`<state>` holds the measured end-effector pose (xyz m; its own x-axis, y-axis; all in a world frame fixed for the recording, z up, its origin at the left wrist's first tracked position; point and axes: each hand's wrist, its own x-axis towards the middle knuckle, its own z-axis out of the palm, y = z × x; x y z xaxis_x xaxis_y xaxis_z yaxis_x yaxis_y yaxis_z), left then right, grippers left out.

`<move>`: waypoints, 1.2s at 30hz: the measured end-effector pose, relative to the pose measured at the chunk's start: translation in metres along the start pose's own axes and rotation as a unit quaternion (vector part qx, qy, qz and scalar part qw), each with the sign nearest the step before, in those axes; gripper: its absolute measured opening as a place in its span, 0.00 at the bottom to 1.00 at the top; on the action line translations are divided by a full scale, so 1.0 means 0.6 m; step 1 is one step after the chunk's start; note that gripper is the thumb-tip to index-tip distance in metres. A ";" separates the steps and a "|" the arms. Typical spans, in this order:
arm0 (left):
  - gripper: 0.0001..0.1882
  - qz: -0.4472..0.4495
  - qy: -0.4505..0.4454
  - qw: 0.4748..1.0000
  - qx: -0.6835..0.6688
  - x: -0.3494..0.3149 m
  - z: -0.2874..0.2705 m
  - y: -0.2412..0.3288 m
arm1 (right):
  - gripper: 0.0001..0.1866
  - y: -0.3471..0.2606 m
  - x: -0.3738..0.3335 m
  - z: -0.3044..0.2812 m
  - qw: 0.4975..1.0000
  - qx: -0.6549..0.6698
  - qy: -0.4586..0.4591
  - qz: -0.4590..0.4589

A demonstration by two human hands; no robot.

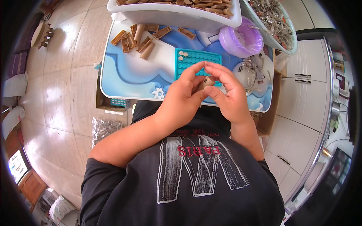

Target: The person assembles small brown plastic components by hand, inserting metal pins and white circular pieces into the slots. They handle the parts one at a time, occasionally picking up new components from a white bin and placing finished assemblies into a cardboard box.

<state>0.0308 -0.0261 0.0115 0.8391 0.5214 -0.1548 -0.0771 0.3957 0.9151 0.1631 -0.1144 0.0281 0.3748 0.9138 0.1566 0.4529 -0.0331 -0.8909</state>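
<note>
The left hand (183,94) closes its fingers on a small brown piece (208,81), which is above the near edge of the bench (128,71), and the right hand (228,92) bends around it from the 3 o'clock side, its thumb at the lower end; if this hand grips or only touches, I cannot tell. The step in hand seems to be close two-handed work on this piece, perhaps fitting or pressing; in my judgement, the next move calls for a firm left hold and a careful right thumb. The index fingers meet in an arch at 12 o'clock, and the forearms come from about 8 and 5 o'clock. Just beyond the hands, at 12 o'clock, lies a teal tray (177,64) with a few white round pieces (181,54). Around 10 o'clock there are loose brown shells (139,34); at 1 o'clock stands a purple bowl (226,42), and between 2 and 3 o'clock lie clear parts (247,71). Farthest, between 11 and 12 o'clock, a white bin (177,17) holds more brown pieces.
</note>
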 end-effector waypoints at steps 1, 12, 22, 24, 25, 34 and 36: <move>0.26 0.022 0.003 0.999 0.042 0.000 0.000 0.000 | 0.19 -0.001 -0.001 -0.001 0.999 0.028 0.000 0.014; 0.08 0.028 0.016 0.979 0.203 -0.009 -0.006 0.024 | 0.13 0.002 -0.018 -0.004 0.939 0.328 0.057 0.093; 0.13 -0.081 -0.059 0.987 -0.128 0.019 -0.004 0.004 | 0.13 0.009 0.004 -0.021 0.998 -0.004 0.036 -0.045; 0.20 -0.125 -0.084 0.979 -0.138 0.014 -0.013 0.014 | 0.12 0.004 0.031 -0.050 0.992 -0.080 0.091 -0.040; 0.20 -0.134 -0.088 0.977 -0.138 0.013 -0.014 0.014 | 0.11 -0.001 0.048 -0.071 0.985 -0.124 0.119 -0.034; 0.21 -0.182 -0.097 0.966 -0.155 0.017 -0.017 0.011 | 0.09 0.086 0.217 -0.153 0.828 -0.537 -0.121 0.111; 0.19 -0.174 -0.078 0.971 -0.143 0.015 -0.017 0.012 | 0.10 0.095 0.228 -0.146 0.810 -0.557 -0.132 0.131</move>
<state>0.0324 -0.0109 0.0126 0.9111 0.2056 -0.3574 0.0985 0.7332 0.6728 0.3109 -0.0269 0.0361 0.4556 0.8666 -0.2036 0.8899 -0.4490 0.0802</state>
